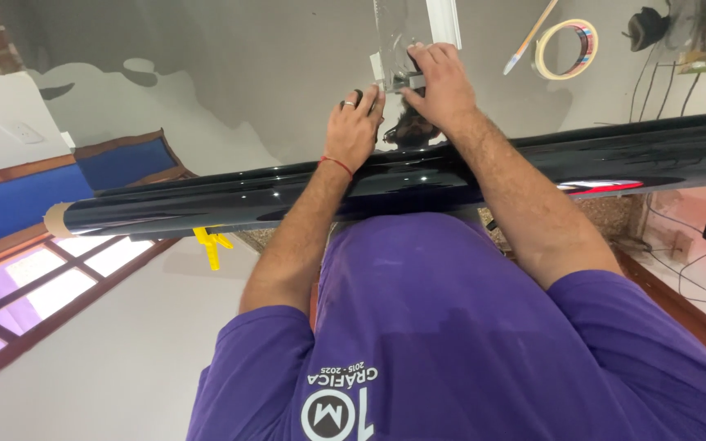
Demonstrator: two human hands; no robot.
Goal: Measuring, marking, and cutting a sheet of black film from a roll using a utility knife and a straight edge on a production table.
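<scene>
Glossy black film roll [206, 200] — long, cardboard-cored; left hand [355, 126] flat, fingers together; right hand [439, 82] pinching small clear packet [398, 49] — contents indistinct.

Grey worktop [230, 73] is lying under soft light, a wood-framed window [38, 286] is glowing pink-white at left, a blue wood-edged panel [18, 200] is sitting beside it, cables [688, 245] are trailing right.
</scene>
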